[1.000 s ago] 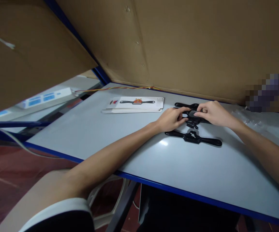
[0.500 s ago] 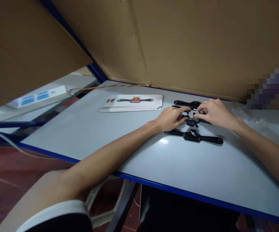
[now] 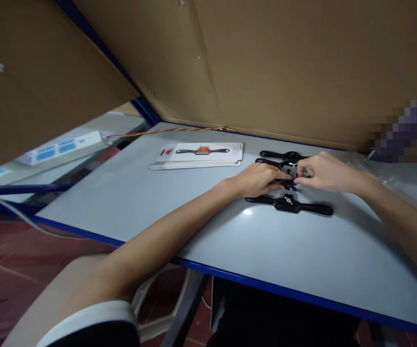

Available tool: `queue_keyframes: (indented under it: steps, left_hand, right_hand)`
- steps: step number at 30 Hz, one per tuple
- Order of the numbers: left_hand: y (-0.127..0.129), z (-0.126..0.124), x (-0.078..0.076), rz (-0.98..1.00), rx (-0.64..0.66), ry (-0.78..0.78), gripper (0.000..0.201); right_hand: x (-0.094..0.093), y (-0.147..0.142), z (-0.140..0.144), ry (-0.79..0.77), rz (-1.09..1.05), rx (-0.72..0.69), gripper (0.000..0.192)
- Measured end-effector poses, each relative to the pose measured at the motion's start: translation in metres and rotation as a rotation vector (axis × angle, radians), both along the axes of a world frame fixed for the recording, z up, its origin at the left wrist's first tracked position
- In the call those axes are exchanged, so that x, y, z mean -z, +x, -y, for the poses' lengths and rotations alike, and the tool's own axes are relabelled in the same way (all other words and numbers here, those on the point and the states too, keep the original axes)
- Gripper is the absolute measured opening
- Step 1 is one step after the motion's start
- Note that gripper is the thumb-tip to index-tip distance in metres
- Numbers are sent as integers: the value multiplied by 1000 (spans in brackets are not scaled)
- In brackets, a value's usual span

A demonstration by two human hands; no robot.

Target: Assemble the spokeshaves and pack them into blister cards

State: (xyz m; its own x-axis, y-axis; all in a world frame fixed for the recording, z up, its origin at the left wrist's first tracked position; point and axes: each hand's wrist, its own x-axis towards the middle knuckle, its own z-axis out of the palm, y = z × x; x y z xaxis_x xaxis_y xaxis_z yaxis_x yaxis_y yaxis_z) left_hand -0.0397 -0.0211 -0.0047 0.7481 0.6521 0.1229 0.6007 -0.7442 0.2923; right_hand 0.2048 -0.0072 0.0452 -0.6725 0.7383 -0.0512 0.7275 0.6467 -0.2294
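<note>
Head view: the left hand [image 3: 258, 179] bends over the middle black tool [image 3: 267, 163] on the worktop [image 3: 230, 231], the right hand [image 3: 324, 172] curls beside a metal plate [image 3: 288, 170] (cannot tell whether either grasps anything). Steady left fingers and light right-hand pressure should serve best.

Left hand [image 3: 261, 179] and right hand [image 3: 322, 172] hem in 1 black tool [image 3: 282, 164]. Nearer, bare tabletop [image 3: 284, 260] leaves room; behind, cardboard [image 3: 273, 72] blocks.

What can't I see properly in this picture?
Head view:
What the right hand pinches, if anything: its own fingers hide it.
Outline of the small grey plate: left hand covers part.
Lettering on the stacked white printed cards: too small.
The dark purple object: pixelated, cut off by right edge.
</note>
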Motion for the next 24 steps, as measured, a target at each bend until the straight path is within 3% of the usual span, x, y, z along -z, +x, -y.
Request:
queue_keyframes:
  steps: [4,10,15,19,24]
  left_hand:
    - [4,0,-4,-5,3,-32,33]
    - [1,0,-6,124,-105,-18,17]
    - [0,1,-4,347,-139,-174,15]
    - [7,-1,-4,521,-234,-232,22]
    - [18,-11,0,434,-244,-157,20]
  right_hand:
    - [-9,-5,14,-161,48,-158,21]
    - [1,-9,14,-229,19,-234,30]
    - [-12,-3,12,-242,54,-153,11]
    - [-27,5,5,-155,-32,-12,16]
    - [-29,9,-1,-71,-123,93,20]
